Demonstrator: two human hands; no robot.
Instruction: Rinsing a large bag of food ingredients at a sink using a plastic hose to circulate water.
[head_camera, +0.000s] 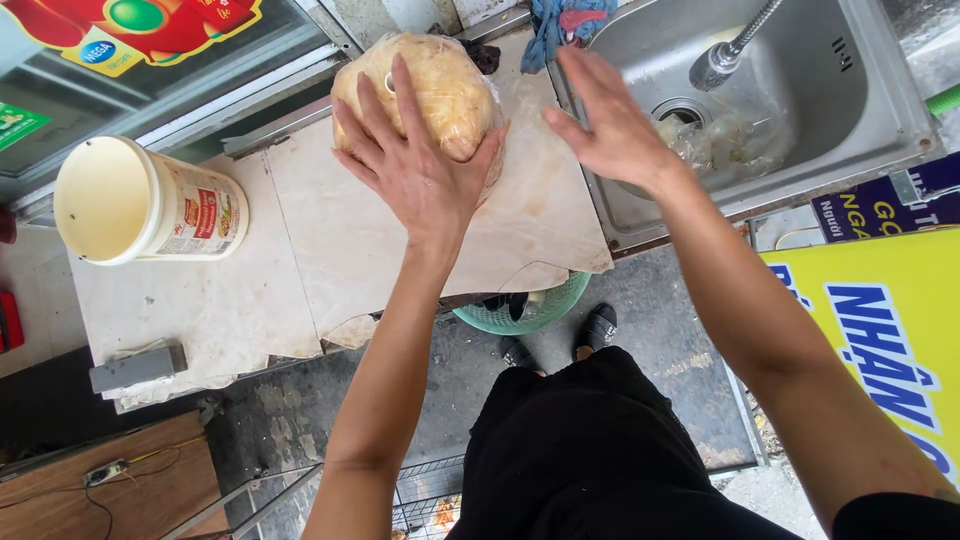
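A large lump of pale yellow dough wrapped in clear plastic lies at the far edge of a worn tiled counter. My left hand presses flat on its near side with fingers spread. My right hand hovers open just right of the dough, over the counter's edge and the rim of a steel sink, holding nothing.
An empty cream plastic bucket lies on its side at the counter's left. A grey block rests near the front left edge. The sink has a tap and crumpled plastic in the basin. A green basket sits under the counter.
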